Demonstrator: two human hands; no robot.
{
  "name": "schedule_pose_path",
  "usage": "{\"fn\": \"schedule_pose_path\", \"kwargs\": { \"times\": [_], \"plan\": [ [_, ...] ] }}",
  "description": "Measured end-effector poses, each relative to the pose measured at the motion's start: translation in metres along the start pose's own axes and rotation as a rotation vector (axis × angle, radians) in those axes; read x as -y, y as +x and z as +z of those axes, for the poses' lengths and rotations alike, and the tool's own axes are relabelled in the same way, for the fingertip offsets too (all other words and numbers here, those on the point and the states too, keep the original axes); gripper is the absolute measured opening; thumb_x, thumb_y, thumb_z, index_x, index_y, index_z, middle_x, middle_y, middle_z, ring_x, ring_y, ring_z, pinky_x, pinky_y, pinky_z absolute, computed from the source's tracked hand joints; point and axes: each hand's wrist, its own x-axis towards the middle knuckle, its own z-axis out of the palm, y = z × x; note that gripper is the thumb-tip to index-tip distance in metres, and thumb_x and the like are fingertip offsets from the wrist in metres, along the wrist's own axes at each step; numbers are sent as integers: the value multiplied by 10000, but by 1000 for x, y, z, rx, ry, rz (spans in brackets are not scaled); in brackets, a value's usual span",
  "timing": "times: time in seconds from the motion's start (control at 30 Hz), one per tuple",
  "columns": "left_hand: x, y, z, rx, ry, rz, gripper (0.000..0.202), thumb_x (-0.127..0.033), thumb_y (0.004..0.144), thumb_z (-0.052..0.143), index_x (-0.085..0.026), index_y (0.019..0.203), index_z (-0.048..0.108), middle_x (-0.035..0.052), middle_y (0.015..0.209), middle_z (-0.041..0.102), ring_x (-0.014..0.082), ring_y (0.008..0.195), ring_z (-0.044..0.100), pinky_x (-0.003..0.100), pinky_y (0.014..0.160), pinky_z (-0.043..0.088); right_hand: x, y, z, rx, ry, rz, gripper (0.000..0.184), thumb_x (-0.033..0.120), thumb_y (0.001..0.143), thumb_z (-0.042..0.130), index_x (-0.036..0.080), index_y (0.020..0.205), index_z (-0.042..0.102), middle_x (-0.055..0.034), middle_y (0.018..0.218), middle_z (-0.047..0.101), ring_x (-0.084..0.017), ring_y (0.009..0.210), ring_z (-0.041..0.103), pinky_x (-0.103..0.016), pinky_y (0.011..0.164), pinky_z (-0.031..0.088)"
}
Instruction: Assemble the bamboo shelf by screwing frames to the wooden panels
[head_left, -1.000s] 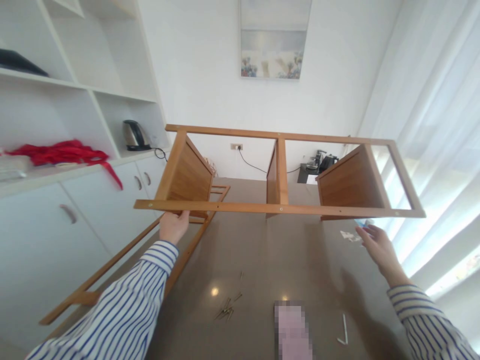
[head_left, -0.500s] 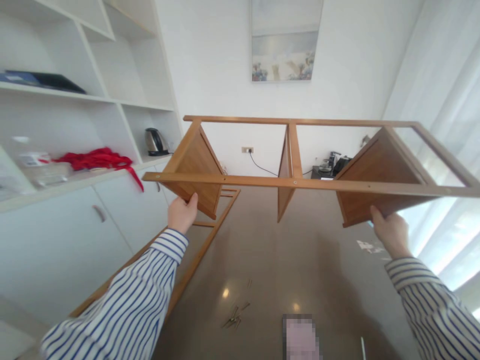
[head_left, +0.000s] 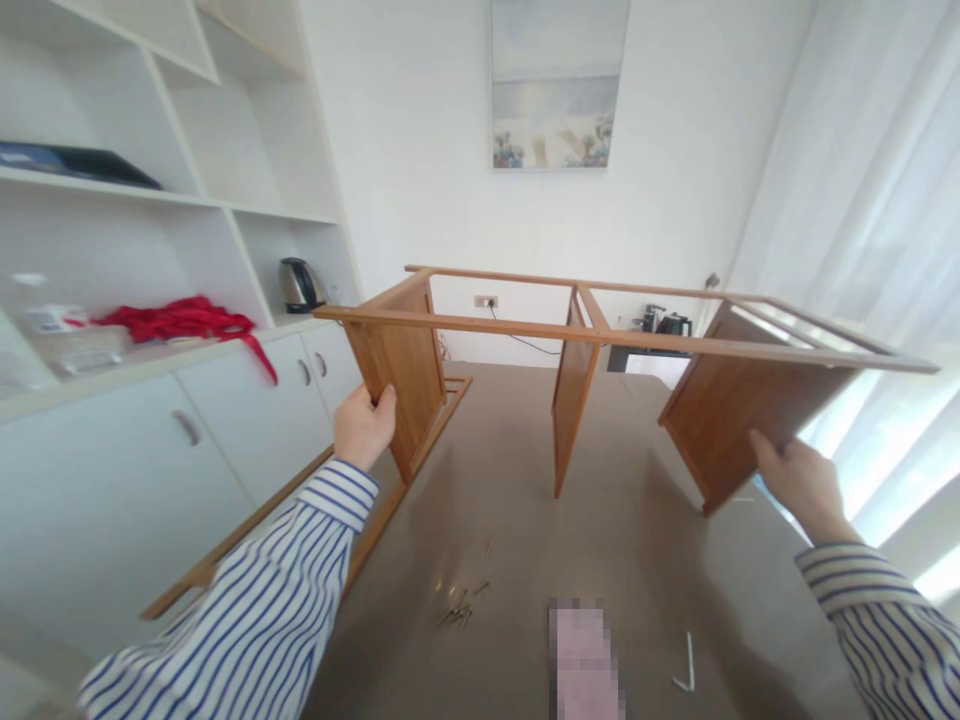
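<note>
Currently the left grip (head_left: 365,425) pinches the near edge of the left panel (head_left: 411,365) of a wooden shelf frame (head_left: 487,324), thumb on the panel's face, while the right grip (head_left: 804,487) pinches the edge of the right panel (head_left: 750,400) likewise. The frame's long rails run across above both grips, and the middle panel (head_left: 574,390) slants down between them, touched by neither. Below and to the left of the left grip, a ladder-like side frame (head_left: 247,524) lies on the tabletop (head_left: 517,520), partly hidden by a striped sleeve (head_left: 225,600); whether the left panel's lower corner touches it, I cannot tell. Nearer than the left grip and to its right lies a loose cluster of screws (head_left: 459,607). An L-shaped hex key (head_left: 691,660) lies nearer than the right grip, to its left; a pixelated pink rectangle (head_left: 586,660) sits between key and screws.
</note>
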Motion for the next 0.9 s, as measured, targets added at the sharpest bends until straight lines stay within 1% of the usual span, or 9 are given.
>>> {"fn": "schedule_pose_path", "kwargs": {
  "times": [0.1, 0.2, 0.37, 0.5, 0.67, 0.73, 0.8, 0.83, 0.9],
  "plan": [
    [0, -7, -3, 20, 25, 3, 381, -469, 832, 399, -159, 785, 614, 62, 680, 625, 202, 646, 569, 268, 555, 369, -8, -2, 0, -6, -24, 8, 541, 555, 842, 329, 125, 797, 652, -241, 782, 640, -322, 734, 611, -362, 600, 371],
    [-3, -15, -5, 42, 29, 10, 378, -468, 831, 399, -159, 752, 601, 50, 644, 608, 181, 601, 538, 257, 537, 345, -18, -1, -1, -1, -42, 14, 541, 572, 841, 325, 135, 823, 645, -234, 786, 643, -333, 762, 614, -366, 607, 379],
    [-6, -27, 0, 72, 22, 31, 368, -461, 831, 391, -165, 737, 588, 33, 597, 575, 171, 554, 509, 254, 526, 337, -33, -5, -3, -50, -75, 13, 549, 586, 841, 300, 146, 841, 630, -216, 744, 643, -338, 731, 610, -367, 583, 376],
    [-5, -30, 2, 85, 14, 10, 356, -460, 825, 400, -170, 716, 574, 35, 604, 576, 174, 564, 517, 253, 530, 336, -34, -12, -4, -54, -71, -15, 535, 598, 843, 284, 170, 807, 604, -189, 731, 636, -318, 699, 609, -357, 581, 374],
    [-5, -28, 2, 108, 50, 39, 356, -470, 829, 399, -175, 705, 554, 38, 617, 585, 175, 587, 531, 248, 527, 331, -34, -16, -1, -109, -4, 16, 497, 616, 835, 294, 204, 838, 572, -156, 757, 639, -323, 730, 613, -365, 599, 387],
    [-2, -30, 3, 94, 58, 46, 377, -500, 833, 397, -176, 728, 559, 41, 636, 599, 181, 602, 545, 252, 537, 349, -37, -17, 4, -117, 34, 24, 479, 620, 826, 317, 215, 848, 571, -144, 762, 644, -321, 728, 615, -371, 605, 397],
    [3, -37, 6, 97, 33, 49, 400, -536, 827, 411, -173, 792, 575, 49, 689, 630, 189, 630, 572, 257, 560, 384, -42, -20, 13, -107, 60, 23, 471, 620, 816, 342, 213, 865, 575, -138, 765, 649, -317, 723, 617, -375, 609, 409],
    [7, -43, 8, 117, 12, 50, 411, -549, 820, 427, -170, 844, 582, 57, 736, 651, 196, 660, 592, 262, 581, 408, -45, -22, 20, -104, 68, 24, 473, 619, 811, 358, 207, 881, 578, -138, 772, 651, -316, 718, 618, -376, 611, 416],
    [19, -56, 15, 212, -40, 57, 431, -537, 803, 473, -164, 993, 574, 84, 906, 680, 219, 791, 632, 274, 666, 455, -51, -28, 36, -87, 74, 25, 489, 615, 793, 402, 183, 933, 584, -138, 796, 655, -312, 707, 622, -377, 612, 431]
  ]
}}
